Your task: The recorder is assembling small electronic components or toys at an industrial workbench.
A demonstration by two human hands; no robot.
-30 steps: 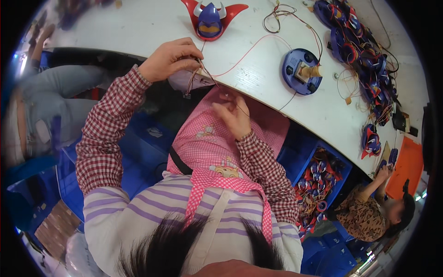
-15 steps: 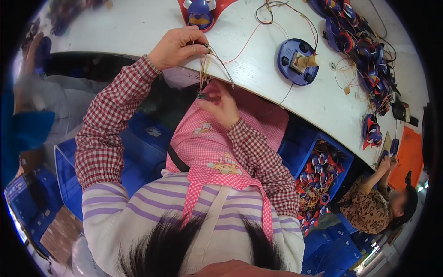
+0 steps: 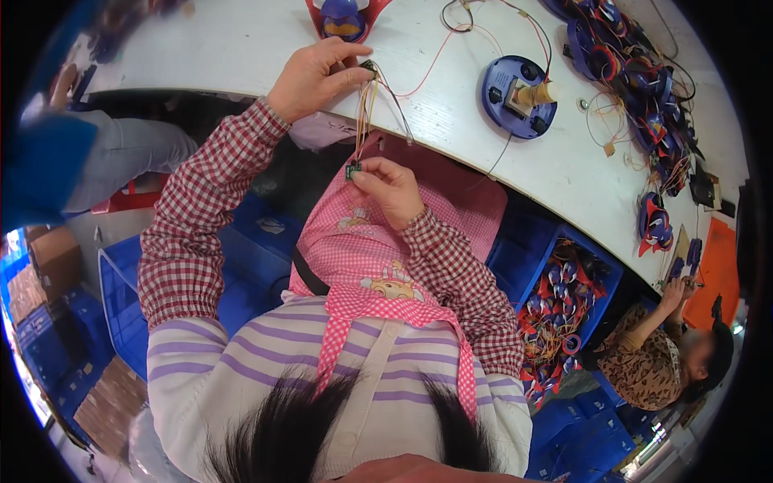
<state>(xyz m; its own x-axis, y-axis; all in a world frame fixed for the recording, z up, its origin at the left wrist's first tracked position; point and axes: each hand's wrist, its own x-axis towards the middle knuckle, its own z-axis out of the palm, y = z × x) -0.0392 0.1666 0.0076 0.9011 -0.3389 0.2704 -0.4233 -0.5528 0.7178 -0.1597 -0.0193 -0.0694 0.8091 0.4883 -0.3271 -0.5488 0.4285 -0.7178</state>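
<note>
Table (image 3: pixel 439 113) across the top; on it, toy head (image 3: pixel 341 26) near centre, round base (image 3: pixel 501 76) rightward; circuit board (image 3: pixel 353 171) below the table edge.

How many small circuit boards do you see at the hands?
2: a green board in the right hand, and a darker board in the left hand, partly covered. Others may be hidden in the wired heap.

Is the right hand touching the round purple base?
No, the right hand holds a small green circuit board, clearly apart from the round purple base on the white table.
</note>
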